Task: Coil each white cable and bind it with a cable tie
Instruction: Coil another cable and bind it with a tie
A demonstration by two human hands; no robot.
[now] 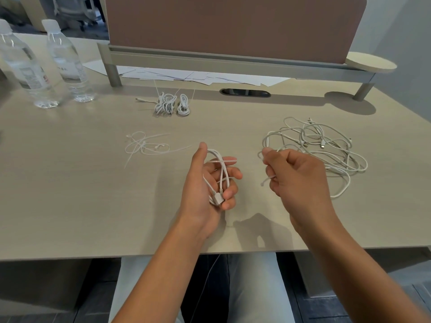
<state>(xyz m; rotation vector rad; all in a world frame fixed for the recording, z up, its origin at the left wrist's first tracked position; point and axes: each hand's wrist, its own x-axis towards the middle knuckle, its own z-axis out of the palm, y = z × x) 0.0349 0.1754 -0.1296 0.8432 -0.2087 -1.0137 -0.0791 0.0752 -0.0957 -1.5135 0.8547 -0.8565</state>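
My left hand [210, 180] holds a coiled white cable [220, 170] in its curled fingers, with the plug ends near the lower fingers. A cable tie [224, 161] lies across the top of the coil. My right hand [296, 178], a little to the right, pinches a white cable tie [268, 179] in curled fingers. A tangle of loose white cables [326, 145] lies on the desk behind the right hand. Loose cable ties [144, 145] lie left of centre. Two bound cable coils [171, 104] sit farther back.
Two clear water bottles [46, 61] stand at the far left. A raised monitor shelf [233, 61] with papers [191, 76] under it spans the back, near a cable slot [245, 92]. The desk's front edge [140, 255] runs just below my wrists.
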